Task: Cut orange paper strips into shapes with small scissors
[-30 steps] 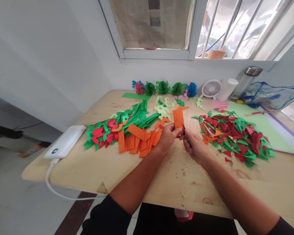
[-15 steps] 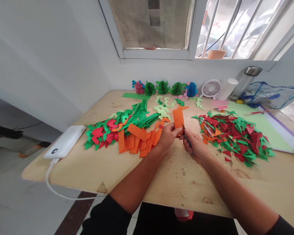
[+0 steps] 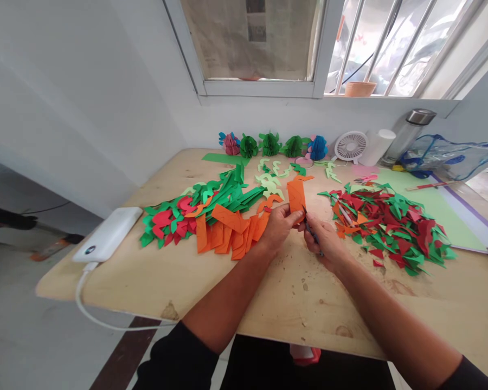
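Observation:
My left hand (image 3: 282, 225) pinches the lower end of an orange paper strip (image 3: 296, 194), which stands up above the table. In my right hand (image 3: 324, 238) is a pair of dark scissors (image 3: 311, 232), with the blades at the strip's lower right edge; how far they are parted cannot be made out. Left of my left hand lie several orange paper pieces (image 3: 228, 235) with drawn lines. Beyond them is a heap of cut green paper shapes (image 3: 228, 192) with red paper shapes (image 3: 162, 219) among them.
Red and green paper scraps (image 3: 398, 227) are piled on the right. Folded paper figures (image 3: 270, 145) line the wall, beside a small white fan (image 3: 350, 147) and a bottle (image 3: 409, 135). A white power bank (image 3: 108, 235) with a cable lies at the left table edge.
Hardly anything differs. Both hands keep almost the same place on the orange strip and scissors.

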`<action>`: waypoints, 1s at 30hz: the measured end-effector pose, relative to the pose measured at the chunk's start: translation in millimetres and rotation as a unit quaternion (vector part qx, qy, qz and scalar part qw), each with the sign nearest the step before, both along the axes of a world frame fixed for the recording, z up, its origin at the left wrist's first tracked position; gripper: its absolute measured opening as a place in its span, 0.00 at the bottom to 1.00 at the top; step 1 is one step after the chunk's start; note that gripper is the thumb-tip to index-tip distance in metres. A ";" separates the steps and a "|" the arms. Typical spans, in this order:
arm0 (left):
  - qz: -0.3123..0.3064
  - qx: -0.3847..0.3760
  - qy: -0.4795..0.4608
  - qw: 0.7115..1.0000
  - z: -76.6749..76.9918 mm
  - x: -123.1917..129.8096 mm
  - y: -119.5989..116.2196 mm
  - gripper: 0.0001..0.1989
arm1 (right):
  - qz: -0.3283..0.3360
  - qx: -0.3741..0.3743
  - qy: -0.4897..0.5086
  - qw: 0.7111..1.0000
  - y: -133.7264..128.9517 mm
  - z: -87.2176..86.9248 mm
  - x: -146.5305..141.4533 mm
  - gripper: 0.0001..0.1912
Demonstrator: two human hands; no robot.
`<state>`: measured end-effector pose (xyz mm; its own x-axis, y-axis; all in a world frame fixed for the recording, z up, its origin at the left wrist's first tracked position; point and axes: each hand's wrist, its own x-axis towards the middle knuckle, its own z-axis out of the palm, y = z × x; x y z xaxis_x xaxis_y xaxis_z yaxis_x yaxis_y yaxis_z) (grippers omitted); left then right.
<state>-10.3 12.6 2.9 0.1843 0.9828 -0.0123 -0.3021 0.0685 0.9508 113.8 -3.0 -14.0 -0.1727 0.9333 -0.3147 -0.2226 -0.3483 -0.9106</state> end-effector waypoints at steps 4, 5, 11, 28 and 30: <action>0.003 -0.002 -0.003 1.000 -1.3 0.3 1.1 0.08 | -0.008 -0.006 -0.001 1.000 0.1 0.1 0.0 0.27; 0.004 -0.002 -0.005 1.000 -1.3 0.4 1.2 0.08 | -0.010 -0.005 0.000 1.000 -0.1 0.2 -0.1 0.27; 0.007 -0.005 -0.004 1.000 0.8 0.5 -0.4 0.09 | -0.004 -0.002 -0.001 1.000 -0.7 0.6 -0.1 0.27; 0.011 -0.009 -0.003 1.000 2.1 0.6 -1.4 0.08 | 0.001 0.005 0.000 1.000 -0.9 2.1 0.4 0.27; 0.012 -0.009 -0.001 1.000 2.1 0.7 -1.3 0.07 | 0.000 0.005 0.000 1.000 -0.6 1.1 0.4 0.27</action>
<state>-9.6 11.3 5.0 0.1607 0.9865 -0.0300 -0.3048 0.0785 0.9492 114.2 -3.6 -12.9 -0.1731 0.9362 -0.3060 -0.2226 -0.3398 -0.9138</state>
